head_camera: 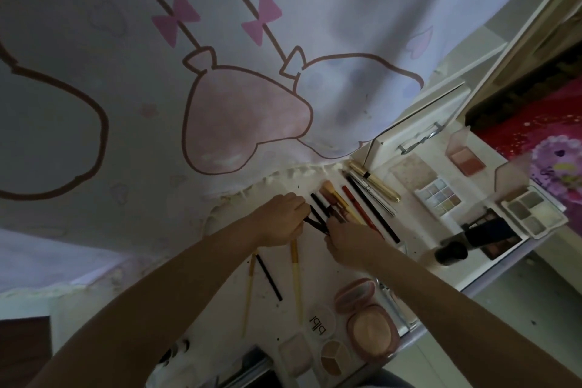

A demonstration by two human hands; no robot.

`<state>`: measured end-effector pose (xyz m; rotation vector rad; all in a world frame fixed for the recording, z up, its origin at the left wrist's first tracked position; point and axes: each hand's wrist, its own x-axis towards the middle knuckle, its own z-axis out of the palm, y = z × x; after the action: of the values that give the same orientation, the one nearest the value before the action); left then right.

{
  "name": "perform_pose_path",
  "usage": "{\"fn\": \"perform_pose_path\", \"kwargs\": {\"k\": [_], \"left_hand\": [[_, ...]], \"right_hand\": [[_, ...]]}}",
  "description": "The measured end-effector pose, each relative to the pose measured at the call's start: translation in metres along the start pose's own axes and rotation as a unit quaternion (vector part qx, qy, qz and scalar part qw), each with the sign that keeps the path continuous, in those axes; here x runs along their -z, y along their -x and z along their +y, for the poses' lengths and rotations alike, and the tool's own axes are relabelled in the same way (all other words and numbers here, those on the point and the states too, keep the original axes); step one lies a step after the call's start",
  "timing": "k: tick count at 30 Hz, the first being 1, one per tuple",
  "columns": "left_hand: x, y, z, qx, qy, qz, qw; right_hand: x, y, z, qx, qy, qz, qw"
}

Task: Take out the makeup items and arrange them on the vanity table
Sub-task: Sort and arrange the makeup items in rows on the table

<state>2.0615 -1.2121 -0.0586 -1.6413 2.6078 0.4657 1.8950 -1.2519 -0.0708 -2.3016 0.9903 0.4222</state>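
Black-handled makeup brushes (318, 214) lay near the bench's (318, 264) curtain-side edge, both hands grasping them: left hand (280, 219) and right hand (351, 241) each pinched handles; pink compact (371, 332) sat near the front edge.

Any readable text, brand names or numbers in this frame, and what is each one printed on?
"plpl", roughly, seen upside down: on the round white lid near the pink compact. The letters are uncertain.
Dark markings on the purple patch of the red fabric at far right: too blurred to read.
The palettes, brushes and pencils show no legible text.
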Motion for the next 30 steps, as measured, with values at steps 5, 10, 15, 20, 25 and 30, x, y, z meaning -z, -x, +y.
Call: {"fn": "perform_pose_path", "kwargs": {"k": [5,10,15,20,25,30], "left_hand": [[-0.019,-0.017,-0.007,-0.039,-0.059,-0.016,0.997],[-0.03,-0.023,-0.003,0.02,-0.002,-0.013,1.0],[-0.044,0.011,-0.01,0.295,0.034,0.011,0.955],[-0.07,0.07,-0.006,0.519,0.132,-0.058,0.842],[-0.089,0.076,0.012,0.528,0.231,-0.077,0.814],[-0.082,0.049,0.025,0.539,0.28,0.021,0.794]], "right_hand": [[-0.028,-0.02,-0.004,-0.1,0.001,-0.048,0.994],[-0.032,-0.024,0.002,-0.159,0.016,-0.052,0.986],[-0.028,-0.023,-0.005,-0.149,0.046,-0.021,0.988],[-0.039,-0.032,-0.028,-0.07,-0.025,-0.046,0.996],[-0.058,-0.043,-0.045,-0.063,-0.069,-0.07,0.993],[-0.061,-0.051,-0.045,-0.081,-0.083,-0.035,0.993]]}}
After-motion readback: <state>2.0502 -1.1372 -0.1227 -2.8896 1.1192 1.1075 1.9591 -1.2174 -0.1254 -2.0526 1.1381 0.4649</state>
